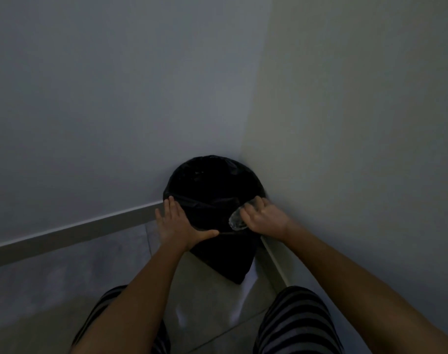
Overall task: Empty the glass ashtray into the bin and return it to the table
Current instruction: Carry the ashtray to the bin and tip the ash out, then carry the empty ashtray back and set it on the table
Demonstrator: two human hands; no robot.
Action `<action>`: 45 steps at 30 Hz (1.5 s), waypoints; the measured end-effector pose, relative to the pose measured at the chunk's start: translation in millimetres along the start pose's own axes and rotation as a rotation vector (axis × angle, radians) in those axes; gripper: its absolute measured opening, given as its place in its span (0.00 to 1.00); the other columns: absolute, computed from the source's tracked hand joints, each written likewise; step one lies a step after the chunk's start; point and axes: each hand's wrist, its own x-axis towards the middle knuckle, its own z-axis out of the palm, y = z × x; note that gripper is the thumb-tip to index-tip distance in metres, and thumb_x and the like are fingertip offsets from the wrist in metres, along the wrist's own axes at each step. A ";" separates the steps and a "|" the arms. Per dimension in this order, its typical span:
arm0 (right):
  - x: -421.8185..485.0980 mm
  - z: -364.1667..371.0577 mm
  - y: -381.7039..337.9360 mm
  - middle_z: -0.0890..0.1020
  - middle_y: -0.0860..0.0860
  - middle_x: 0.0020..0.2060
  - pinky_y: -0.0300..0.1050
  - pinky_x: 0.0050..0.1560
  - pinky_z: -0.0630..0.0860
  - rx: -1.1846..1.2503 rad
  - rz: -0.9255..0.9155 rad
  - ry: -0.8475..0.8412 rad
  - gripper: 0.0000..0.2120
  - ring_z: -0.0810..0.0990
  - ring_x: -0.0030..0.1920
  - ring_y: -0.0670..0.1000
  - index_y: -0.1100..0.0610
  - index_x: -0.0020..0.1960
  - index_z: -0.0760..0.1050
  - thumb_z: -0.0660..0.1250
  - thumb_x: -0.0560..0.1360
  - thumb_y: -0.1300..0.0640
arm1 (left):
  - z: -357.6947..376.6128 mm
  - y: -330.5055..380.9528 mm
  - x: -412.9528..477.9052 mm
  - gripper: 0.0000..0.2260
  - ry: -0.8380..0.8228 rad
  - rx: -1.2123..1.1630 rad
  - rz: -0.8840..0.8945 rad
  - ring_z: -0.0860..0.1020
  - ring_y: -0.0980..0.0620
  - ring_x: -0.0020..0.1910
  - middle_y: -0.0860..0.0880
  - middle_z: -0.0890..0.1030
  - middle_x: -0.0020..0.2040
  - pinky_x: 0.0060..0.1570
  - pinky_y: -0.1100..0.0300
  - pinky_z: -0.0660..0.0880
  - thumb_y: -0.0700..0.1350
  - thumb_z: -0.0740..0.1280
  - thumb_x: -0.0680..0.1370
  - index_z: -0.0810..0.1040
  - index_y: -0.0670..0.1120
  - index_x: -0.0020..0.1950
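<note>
A bin (212, 185) lined with a black plastic bag stands in the corner of two walls. My right hand (265, 219) grips the glass ashtray (237, 221) and holds it tilted on edge over the bin's right rim. Fingers cover most of the ashtray, and only its clear lower edge shows. My left hand (178, 223) lies flat on the bin's left rim, fingers spread and thumb stretched along the front edge. The dim light hides what is inside the bin.
Grey walls meet in a corner right behind the bin, with a pale skirting board (72, 233) along each. The floor is tiled grey. My striped trouser legs (297, 320) fill the bottom of the view. No table is in view.
</note>
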 end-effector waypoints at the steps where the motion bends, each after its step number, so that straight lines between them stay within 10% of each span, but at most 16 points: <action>1: 4.9 -1.5 1.9 0.83 0.58 0.34 0.49 0.32 0.80 -0.002 0.009 0.007 0.13 0.83 0.34 0.65 0.60 0.43 0.82 0.58 0.74 0.63 | 0.0 -0.1 -0.2 0.66 -0.002 -0.001 -0.005 0.38 0.44 0.78 0.41 0.38 0.79 0.76 0.42 0.41 0.82 0.55 0.56 0.39 0.37 0.77; 6: 32.9 -12.4 14.5 0.85 0.59 0.38 0.51 0.34 0.83 -0.014 0.098 0.031 0.21 0.84 0.37 0.65 0.61 0.48 0.82 0.49 0.80 0.65 | 0.8 -1.7 0.9 0.67 -0.008 0.017 -0.017 0.38 0.44 0.78 0.41 0.38 0.79 0.75 0.42 0.41 0.83 0.54 0.56 0.38 0.37 0.77; 16: 44.0 -35.7 9.3 0.81 0.56 0.33 0.46 0.27 0.79 0.177 0.295 -0.324 0.09 0.82 0.30 0.59 0.60 0.45 0.80 0.73 0.66 0.61 | -1.0 -4.0 3.8 0.66 -0.035 -0.020 0.008 0.37 0.41 0.78 0.40 0.38 0.79 0.75 0.40 0.40 0.82 0.56 0.56 0.40 0.38 0.78; 22: 68.9 -61.3 52.5 0.80 0.66 0.57 0.52 0.54 0.75 0.747 0.876 -0.382 0.12 0.79 0.57 0.65 0.64 0.59 0.73 0.61 0.77 0.62 | -25.2 17.0 13.8 0.60 0.026 -0.152 0.272 0.38 0.43 0.78 0.43 0.41 0.80 0.73 0.38 0.37 0.78 0.60 0.60 0.40 0.45 0.79; 33: 65.7 -64.1 64.1 0.78 0.56 0.35 0.56 0.33 0.83 1.419 1.131 -0.305 0.07 0.79 0.31 0.55 0.60 0.49 0.75 0.71 0.73 0.61 | -47.1 47.4 18.4 0.59 0.269 -0.322 0.407 0.57 0.47 0.76 0.46 0.60 0.77 0.75 0.40 0.43 0.66 0.73 0.62 0.42 0.44 0.78; 39: 60.4 -69.1 66.1 0.77 0.58 0.55 0.40 0.24 0.79 1.633 1.002 -0.275 0.30 0.79 0.37 0.51 0.51 0.74 0.59 0.64 0.77 0.67 | -50.7 43.1 20.4 0.53 0.352 -0.475 0.429 0.65 0.44 0.70 0.46 0.69 0.69 0.73 0.48 0.55 0.64 0.77 0.58 0.57 0.45 0.75; 45: 69.8 -92.0 94.3 0.71 0.51 0.66 0.41 0.56 0.77 1.567 0.661 -0.511 0.54 0.75 0.62 0.50 0.56 0.78 0.42 0.77 0.67 0.66 | -92.1 27.4 16.9 0.54 0.295 -0.545 0.436 0.66 0.45 0.67 0.47 0.70 0.67 0.69 0.52 0.62 0.66 0.76 0.53 0.60 0.46 0.73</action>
